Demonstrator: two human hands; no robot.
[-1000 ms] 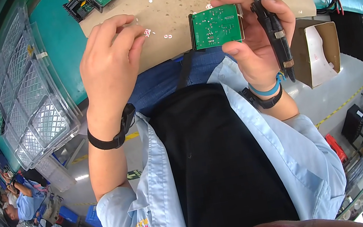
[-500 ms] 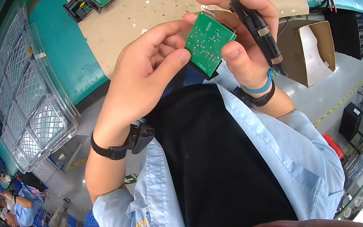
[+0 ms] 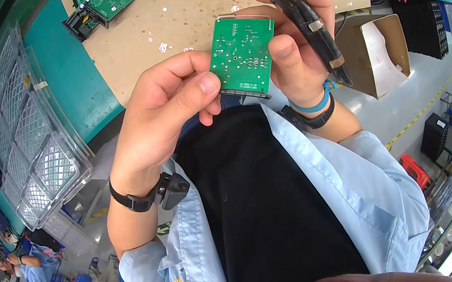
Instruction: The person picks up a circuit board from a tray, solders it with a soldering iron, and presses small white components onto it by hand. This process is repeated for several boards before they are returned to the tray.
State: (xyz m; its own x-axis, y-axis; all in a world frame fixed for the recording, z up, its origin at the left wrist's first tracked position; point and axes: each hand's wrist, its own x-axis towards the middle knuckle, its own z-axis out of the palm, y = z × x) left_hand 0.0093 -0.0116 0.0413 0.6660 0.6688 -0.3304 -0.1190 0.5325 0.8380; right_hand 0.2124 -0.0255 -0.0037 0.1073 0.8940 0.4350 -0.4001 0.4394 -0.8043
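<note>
A green circuit board (image 3: 244, 56) is pinched at its left edge between the thumb and fingers of my left hand (image 3: 170, 96). Its face with solder points and white print is turned up towards me, and a row of pins shows along its far edge. My right hand (image 3: 302, 43) holds a long black handheld tool (image 3: 306, 21) with a metal front end, lying slanted across the fingers. The right thumb is close to the board's right edge; whether it touches is unclear. What lies behind the board is hidden.
Another green circuit board (image 3: 107, 0) with a black connector part lies on the brown work sheet (image 3: 126, 56), among small white bits (image 3: 163, 47). Clear plastic trays (image 3: 34, 132) stand at left. On the right are a cardboard box (image 3: 366, 59) and black crates (image 3: 422, 28).
The board has turned from a tilted position to nearly upright and shifted slightly left. My right hand and the tool have moved a little left and up in the picture.
</note>
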